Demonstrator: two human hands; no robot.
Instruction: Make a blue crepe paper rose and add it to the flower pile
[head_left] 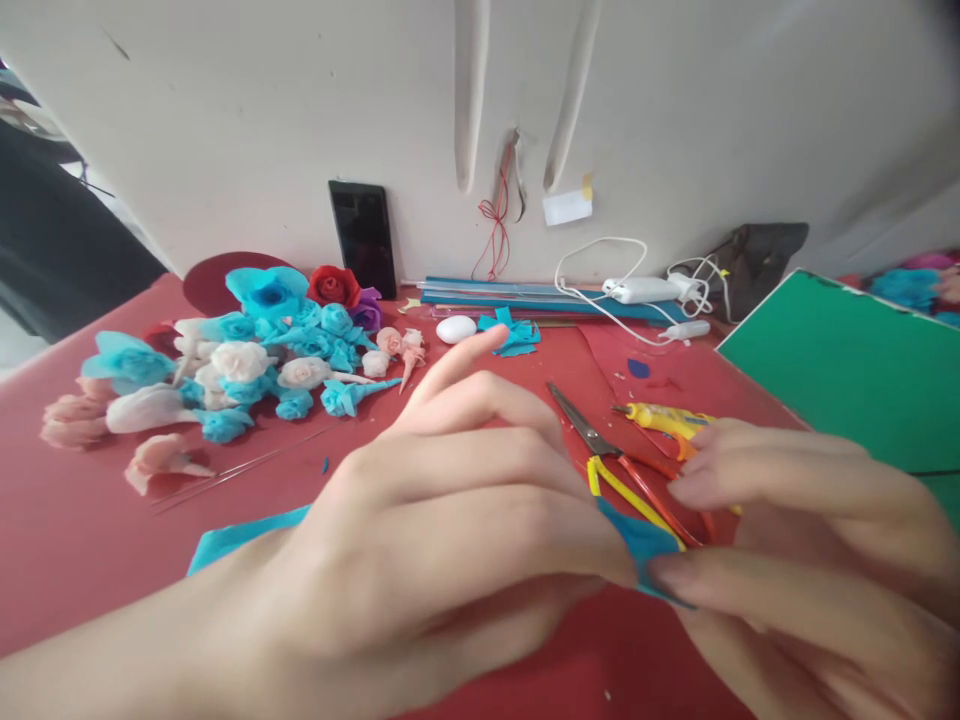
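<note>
A small piece of blue crepe paper (637, 540) is stretched between my two hands. My left hand (465, 510) pinches one side of it, with its index finger raised and the back of the hand toward me. At the other edge, my right hand (817, 560) holds the paper between thumb and fingertips, and its fingers are slightly blurred. Scissors (592, 435) with red and yellow handles lie on the table just behind the paper, partly covered by my right hand. A longer blue paper strip (240, 540) shows under my left forearm.
Blue, white and pink paper flowers (240, 360) are heaped on the left. A yellow glue gun (664, 417) lies near my right hand, by a green board (855, 370). At the back are a phone (364, 240), a white egg-shaped piece (456, 329), blue scraps (517, 335) and white cables (637, 290).
</note>
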